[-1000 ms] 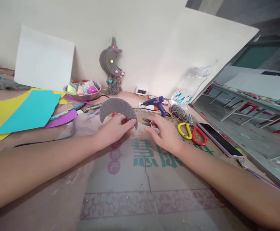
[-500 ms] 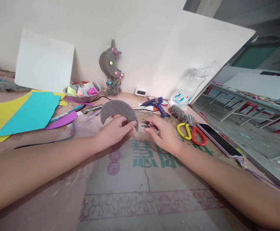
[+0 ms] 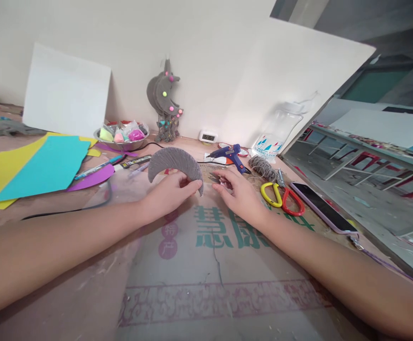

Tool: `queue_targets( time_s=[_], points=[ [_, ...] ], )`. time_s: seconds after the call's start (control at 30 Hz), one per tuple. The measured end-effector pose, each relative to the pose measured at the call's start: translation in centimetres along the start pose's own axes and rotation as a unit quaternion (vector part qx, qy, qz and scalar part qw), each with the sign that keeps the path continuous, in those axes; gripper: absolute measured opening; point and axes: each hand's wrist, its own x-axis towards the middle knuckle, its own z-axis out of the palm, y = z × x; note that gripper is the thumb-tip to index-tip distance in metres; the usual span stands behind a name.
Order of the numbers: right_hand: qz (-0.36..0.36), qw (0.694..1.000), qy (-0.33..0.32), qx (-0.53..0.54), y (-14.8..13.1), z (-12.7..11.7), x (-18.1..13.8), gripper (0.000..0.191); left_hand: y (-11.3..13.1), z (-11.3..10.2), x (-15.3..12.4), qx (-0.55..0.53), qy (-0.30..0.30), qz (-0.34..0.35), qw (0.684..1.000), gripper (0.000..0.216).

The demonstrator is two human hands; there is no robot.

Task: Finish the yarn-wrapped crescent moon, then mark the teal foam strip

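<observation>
A printed plastic sheet [image 3: 178, 303] fills the bottom centre of the frame. Beyond it, mid-frame, the left hand [image 3: 171, 193] pinches a grey ribbed crescent [image 3: 174, 160] between thumb and fingers, the curve arching upward. Just right of centre, the right hand [image 3: 244, 199] grasps a small pointed tool [image 3: 215, 176] — mostly hidden by the fingers — its tip near the crescent's lower right end. Scissors [image 3: 292, 203] lie right of that hand, a blue glue gun [image 3: 231, 152] behind it. Farther back, upper centre, a decorated moon ornament [image 3: 162, 94] stands against the wall [image 3: 220, 61].
</observation>
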Motion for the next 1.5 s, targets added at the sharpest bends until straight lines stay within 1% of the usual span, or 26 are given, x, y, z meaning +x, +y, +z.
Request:
queue_targets(
  time_s=[0.07, 0.13, 0.2, 0.27, 0.33, 0.4, 0.47, 0.53, 0.73, 1.03, 1.27, 1.37, 1.5],
  points=[
    [-0.001, 1.0, 0.004, 0.004, -0.1, -0.2, 0.2, 0.032, -0.1, 0.0, 0.1, -0.001, 0.01, 0.004, 1.0, 0.04],
    [0.007, 0.999, -0.004, 0.031, -0.7, -0.6, 0.4, 0.027, -0.1, 0.0, 0.1, -0.004, 0.024, 0.004, 1.0, 0.04],
    [0.03, 0.996, -0.032, 0.077, -1.8, -1.0, 0.3, 0.019, 0.0, -0.1, 0.1, 0.0, 0.039, 0.006, 0.999, 0.039],
    [0.062, 0.99, -0.064, 0.112, -3.1, -1.0, 0.2, 0.016, 0.1, -0.1, 0.1, 0.01, 0.046, 0.013, 0.999, 0.039],
    [0.089, 0.984, -0.088, 0.128, -4.0, -0.6, -0.1, 0.016, 0.2, -0.1, 0.0, 0.021, 0.056, 0.022, 0.998, 0.04],
    [0.096, 0.98, -0.102, 0.14, -4.4, 0.1, -0.3, 0.015, 0.3, 0.0, 0.0, 0.036, 0.071, 0.032, 0.996, 0.042],
    [0.089, 0.979, -0.103, 0.152, -4.5, 0.7, -0.4, 0.013, 0.3, 0.1, 0.0, 0.048, 0.084, 0.033, 0.995, 0.044],
    [0.084, 0.978, -0.095, 0.166, -4.5, 1.0, -0.3, 0.013, 0.3, 0.2, 0.0, 0.047, 0.082, 0.025, 0.995, 0.043],
    [0.116, 0.97, -0.082, 0.199, -4.9, 0.5, 0.1, 0.018, 0.2, 0.3, 0.1, 0.011, 0.085, 0.035, 0.996, 0.042],
    [0.119, 0.963, -0.092, 0.224, -4.7, 0.4, 0.3, 0.026, 0.2, 0.2, -0.1, -0.044, 0.066, 0.043, 0.996, 0.039],
    [0.113, 0.961, -0.1, 0.232, -4.3, 0.4, 0.2, 0.027, 0.2, 0.3, 0.2, -0.007, 0.07, 0.036, 0.997, 0.041],
    [0.125, 0.958, -0.105, 0.235, -4.2, 0.3, 0.1, 0.032, 0.1, 0.1, 0.3, -0.01, 0.068, 0.022, 0.997, 0.041],
    [0.168, 0.951, -0.093, 0.241, -3.9, -0.3, 0.2, 0.039, -0.2, -0.1, 0.4, -0.044, 0.056, -0.005, 0.997, 0.042]
  ],
)
